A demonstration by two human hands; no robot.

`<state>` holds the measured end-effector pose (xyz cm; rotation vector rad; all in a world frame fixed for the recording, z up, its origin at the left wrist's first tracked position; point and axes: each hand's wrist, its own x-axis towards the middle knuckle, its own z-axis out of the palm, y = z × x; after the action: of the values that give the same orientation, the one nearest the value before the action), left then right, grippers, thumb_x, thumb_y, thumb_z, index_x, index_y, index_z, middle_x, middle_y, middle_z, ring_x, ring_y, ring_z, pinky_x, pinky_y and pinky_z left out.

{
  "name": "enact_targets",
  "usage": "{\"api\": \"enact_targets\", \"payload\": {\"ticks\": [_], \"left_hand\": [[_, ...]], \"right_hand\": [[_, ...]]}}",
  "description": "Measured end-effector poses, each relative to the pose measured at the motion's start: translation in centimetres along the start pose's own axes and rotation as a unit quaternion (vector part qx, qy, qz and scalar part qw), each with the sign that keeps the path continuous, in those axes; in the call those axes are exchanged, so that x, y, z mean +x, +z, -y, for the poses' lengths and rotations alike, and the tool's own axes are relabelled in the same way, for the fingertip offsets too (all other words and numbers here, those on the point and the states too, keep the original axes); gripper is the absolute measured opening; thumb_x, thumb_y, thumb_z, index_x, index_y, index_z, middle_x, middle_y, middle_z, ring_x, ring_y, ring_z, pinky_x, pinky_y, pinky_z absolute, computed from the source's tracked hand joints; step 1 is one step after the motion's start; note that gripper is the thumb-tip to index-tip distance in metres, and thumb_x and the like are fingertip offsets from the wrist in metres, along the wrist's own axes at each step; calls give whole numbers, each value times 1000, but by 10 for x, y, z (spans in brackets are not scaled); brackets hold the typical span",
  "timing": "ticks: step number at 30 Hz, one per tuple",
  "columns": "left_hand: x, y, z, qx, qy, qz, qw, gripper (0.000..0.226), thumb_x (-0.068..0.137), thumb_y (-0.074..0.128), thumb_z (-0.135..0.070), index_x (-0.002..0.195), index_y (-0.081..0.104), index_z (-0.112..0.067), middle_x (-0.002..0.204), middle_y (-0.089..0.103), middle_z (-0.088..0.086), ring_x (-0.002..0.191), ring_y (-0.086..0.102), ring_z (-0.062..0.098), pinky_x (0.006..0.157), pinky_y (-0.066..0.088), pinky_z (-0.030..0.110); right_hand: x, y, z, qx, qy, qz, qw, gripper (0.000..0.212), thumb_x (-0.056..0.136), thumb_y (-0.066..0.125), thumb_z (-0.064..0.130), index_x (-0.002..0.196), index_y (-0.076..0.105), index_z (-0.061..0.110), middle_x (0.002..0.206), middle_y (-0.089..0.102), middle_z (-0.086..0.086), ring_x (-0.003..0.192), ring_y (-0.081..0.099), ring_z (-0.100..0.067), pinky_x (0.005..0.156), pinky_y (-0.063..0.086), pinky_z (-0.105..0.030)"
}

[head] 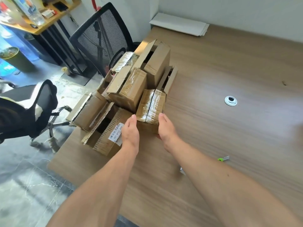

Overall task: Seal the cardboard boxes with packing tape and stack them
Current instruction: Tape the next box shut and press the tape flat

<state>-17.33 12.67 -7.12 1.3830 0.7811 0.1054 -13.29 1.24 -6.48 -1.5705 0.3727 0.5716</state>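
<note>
Small brown cardboard box (150, 105), its clear tape split along the seam, sits at the near end of a loose pile of brown cardboard boxes (124, 89) by the wooden table's (213, 128) left edge. It is flanked by the straight-fingered left hand (130, 130) and the right hand (167, 128), whose fingers are hidden, so its hold cannot be told. If the box is pulled out carelessly, leaning boxes could be toppled over the edge.
</note>
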Motion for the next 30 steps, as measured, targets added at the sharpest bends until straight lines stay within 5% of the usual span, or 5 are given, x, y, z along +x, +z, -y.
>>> {"api": "enact_targets", "payload": {"ticks": [4,9,13,24,30], "left_hand": [[-20,12,-1,-7,16,-19,1000,45,102,46,-46,137,61,-21,132,64,-8,127,55,9,116,38,33],[-44,35,-6,0,30,5,1000,66,78,49,-66,128,67,-25,123,70,-9,121,61,9,112,44,39],[-62,65,-6,-1,44,41,998,57,82,51,-61,122,70,-24,120,73,-6,119,64,14,111,45,45],[-135,183,16,20,71,150,986,32,94,51,-40,99,72,-17,100,72,-2,97,63,16,91,46,36],[-164,223,44,85,48,197,975,39,86,50,-55,103,72,-27,104,73,-11,107,64,14,93,46,35]], "right_hand": [[-10,-14,-5,-7,-5,-7,1000,64,89,33,65,145,49,38,145,55,13,135,49,-14,116,39,-47],[-20,-44,-4,-2,-24,-9,1000,68,79,31,72,134,56,40,132,65,14,125,58,-14,112,43,-48],[-37,-82,1,19,-38,-21,999,53,94,33,59,137,54,37,132,64,12,123,59,-14,112,44,-48],[-81,-221,-8,42,-41,-136,989,63,79,33,67,131,58,40,128,66,10,121,61,-19,109,47,-49],[-105,-277,-32,46,-29,-173,983,53,84,32,63,123,60,41,123,68,10,117,62,-18,106,49,-49]]}}
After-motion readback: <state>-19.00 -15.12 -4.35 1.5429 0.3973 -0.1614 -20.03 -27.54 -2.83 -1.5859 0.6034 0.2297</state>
